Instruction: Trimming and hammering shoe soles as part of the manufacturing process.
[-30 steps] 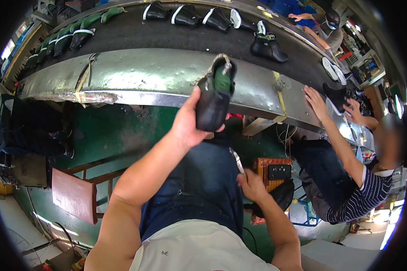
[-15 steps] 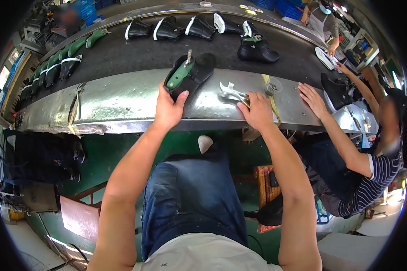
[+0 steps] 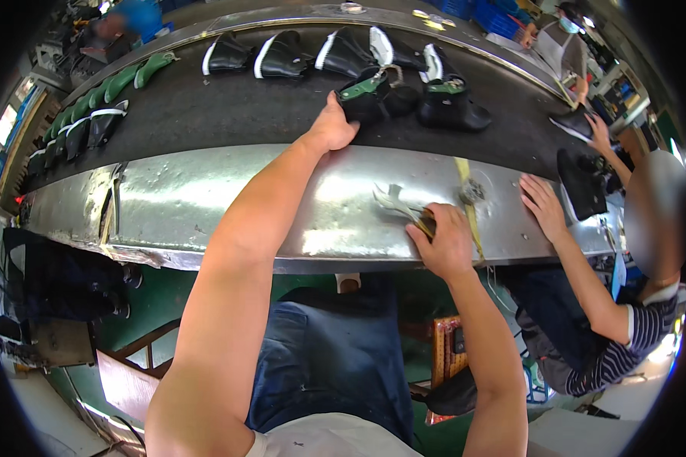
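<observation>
A: What is the left hand (image 3: 332, 129) doing?
B: It is holding a black shoe (image 3: 368, 109). The fingers are closed on the near left part of the shoe.
A: So where is the shoe?
B: In that hand, over the dark belt (image 3: 229, 114). I can't tell how much of it rests on the belt. There is green stuff inside it, and a loop of rope (image 3: 397, 73) at the top.
A: What is close to that grip?
B: Just to the right is another black shoe (image 3: 456, 115), with green inside too. Past the grip, on the far side, is a row of black shoes with white edges (image 3: 280, 58). Well off to the left are some green shapes (image 3: 120, 82).
A: And the right hand (image 3: 448, 240)?
B: It is wrapped around the handle of a silver tool (image 3: 396, 201). The tool is blurry, so I can't tell if its tip is wide or narrow.
A: What is near that hand?
B: Shiny metal (image 3: 229, 186) under it, and a yellow strip (image 3: 463, 169) just past it. A co-worker's hand (image 3: 546, 209) lies flat to its right.
</observation>
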### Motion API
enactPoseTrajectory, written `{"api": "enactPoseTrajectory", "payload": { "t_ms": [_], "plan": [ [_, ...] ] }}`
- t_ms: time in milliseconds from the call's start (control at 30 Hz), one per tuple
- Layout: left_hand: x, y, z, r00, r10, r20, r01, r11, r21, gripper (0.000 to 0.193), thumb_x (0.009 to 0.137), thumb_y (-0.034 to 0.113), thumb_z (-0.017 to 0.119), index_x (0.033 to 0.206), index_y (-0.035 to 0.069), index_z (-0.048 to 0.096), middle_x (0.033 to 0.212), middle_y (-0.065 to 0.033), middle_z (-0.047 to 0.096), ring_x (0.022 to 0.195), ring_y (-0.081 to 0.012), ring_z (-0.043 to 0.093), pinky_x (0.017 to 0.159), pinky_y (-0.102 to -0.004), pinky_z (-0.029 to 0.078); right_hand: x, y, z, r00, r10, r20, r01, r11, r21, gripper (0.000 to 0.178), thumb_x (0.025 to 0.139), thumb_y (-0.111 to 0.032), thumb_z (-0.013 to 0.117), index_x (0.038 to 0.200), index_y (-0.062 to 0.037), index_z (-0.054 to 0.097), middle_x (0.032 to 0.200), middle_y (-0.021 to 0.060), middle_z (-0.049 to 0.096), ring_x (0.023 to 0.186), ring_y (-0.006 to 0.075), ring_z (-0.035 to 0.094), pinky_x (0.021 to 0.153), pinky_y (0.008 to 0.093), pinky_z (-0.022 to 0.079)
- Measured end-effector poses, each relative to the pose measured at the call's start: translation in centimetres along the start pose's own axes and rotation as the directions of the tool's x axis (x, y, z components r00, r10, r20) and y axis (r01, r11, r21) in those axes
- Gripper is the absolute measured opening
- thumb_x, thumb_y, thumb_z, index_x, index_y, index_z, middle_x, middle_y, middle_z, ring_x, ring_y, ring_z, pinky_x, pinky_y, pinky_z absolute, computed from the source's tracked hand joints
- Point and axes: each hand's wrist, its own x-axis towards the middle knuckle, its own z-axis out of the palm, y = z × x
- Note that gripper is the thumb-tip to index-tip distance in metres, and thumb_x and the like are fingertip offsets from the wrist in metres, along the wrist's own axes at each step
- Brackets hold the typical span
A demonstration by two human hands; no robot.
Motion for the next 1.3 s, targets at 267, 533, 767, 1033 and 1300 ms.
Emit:
{"api": "enactPoseTrajectory", "payload": {
  "t_ms": [267,533,767,1033,1300],
  "plan": [
    [4.3,-9.4,-6.2,0.91,-0.02,-0.413,-0.023,0.995,-0.098,0.045,0.09,0.018,0.059,0.129,-0.003,0.065,0.131,-0.0255,0.065,0.125,-0.0375,0.062,0.108,-0.0395,0.047,0.5,-0.8,-0.3,1.0,-0.028,0.014,0.028,1.0,-0.005,0.044,0.082,-0.029,0.079,0.112,-0.0021,0.061,0.105,0.0175,0.066,0.1,0.0391,0.059,0.091,0.048,0.045],
    [10.7,-19.5,-16.4,0.67,-0.332,-0.664,0.252,0.943,-0.217,0.05,0.098,0.029,0.056,0.134,-0.005,0.059,0.133,-0.0265,0.063,0.127,-0.0381,0.059,0.108,-0.0427,0.046,1.4,-1.0,-0.2,0.998,-0.061,0.027,0.061,0.998,-0.017,0.045,0.08,-0.027,0.08,0.112,-0.0017,0.06,0.102,0.0193,0.063,0.093,0.0405,0.059,0.085,0.0489,0.046],
    [18.2,-22.3,-20.9,0.604,-0.203,-0.77,0.207,0.974,-0.094,0.037,0.099,0.023,0.054,0.122,-0.006,0.062,0.12,-0.0312,0.065,0.117,-0.0447,0.062,0.099,-0.047,0.048,1.8,-0.3,0.1,0.993,0.018,0.121,-0.022,0.999,0.035,0.05,0.072,-0.025,0.084,0.11,-0.003,0.059,0.099,0.0157,0.061,0.09,0.0377,0.059,0.084,0.0479,0.045],
    [24.7,-25.7,-25.0,0.587,-0.461,-0.665,0.446,0.87,-0.21,0.056,0.096,0.039,0.064,0.127,-0.008,0.063,0.127,-0.0269,0.066,0.125,-0.0397,0.061,0.1,-0.0454,0.049,2.4,-0.3,0.0,0.985,0.018,0.169,-0.023,0.999,0.026,0.057,0.067,-0.026,0.087,0.11,-0.004,0.058,0.103,0.0159,0.061,0.09,0.0349,0.059,0.085,0.0461,0.045],
    [22.1,-22.5,-23.6,0.765,-0.521,-0.378,0.185,0.74,-0.647,0.051,0.097,0.033,0.067,0.134,-0.001,0.059,0.126,-0.0158,0.065,0.115,-0.0331,0.062,0.1,-0.0556,0.049,2.7,-1.1,0.4,0.991,0.012,0.136,-0.018,0.999,0.047,0.054,0.068,-0.026,0.086,0.109,-0.0028,0.058,0.101,0.0162,0.062,0.09,0.0352,0.059,0.082,0.0463,0.045]
  ]
}}
